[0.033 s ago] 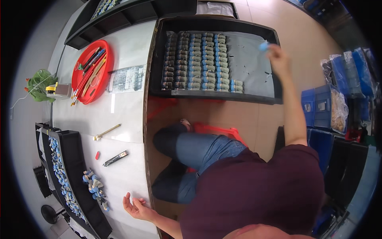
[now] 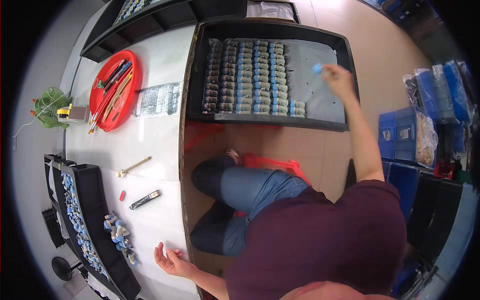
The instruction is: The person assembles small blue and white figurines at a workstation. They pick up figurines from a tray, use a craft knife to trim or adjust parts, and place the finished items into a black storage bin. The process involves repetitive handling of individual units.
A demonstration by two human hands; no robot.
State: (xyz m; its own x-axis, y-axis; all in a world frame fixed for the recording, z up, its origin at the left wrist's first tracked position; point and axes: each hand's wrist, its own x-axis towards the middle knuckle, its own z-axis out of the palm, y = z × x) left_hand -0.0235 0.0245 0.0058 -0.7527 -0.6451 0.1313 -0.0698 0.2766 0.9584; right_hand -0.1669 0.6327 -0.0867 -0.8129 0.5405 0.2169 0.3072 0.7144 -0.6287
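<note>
Pinched in the fingertips of my right hand is a small blue-topped figurine, its lower part hidden by the fingers. That hand is above the right part of a black tray. Rows of small blue and grey figurines lie in the tray on a pale sheet, the last row short. My left hand rests palm up at the table's edge, fingers loosely curled and apart, holding nothing. Nearest to it on the table is a loose pile of similar figurines.
A black bin full of small blue pieces stands at the left. On the table lie a thin brush-like stick, a dark tube and a red tray of brushes. Blue bins stand at the right.
My right hand has moved left and slightly nearer, bringing the figurine further in over the tray. My left hand stays where it was.
</note>
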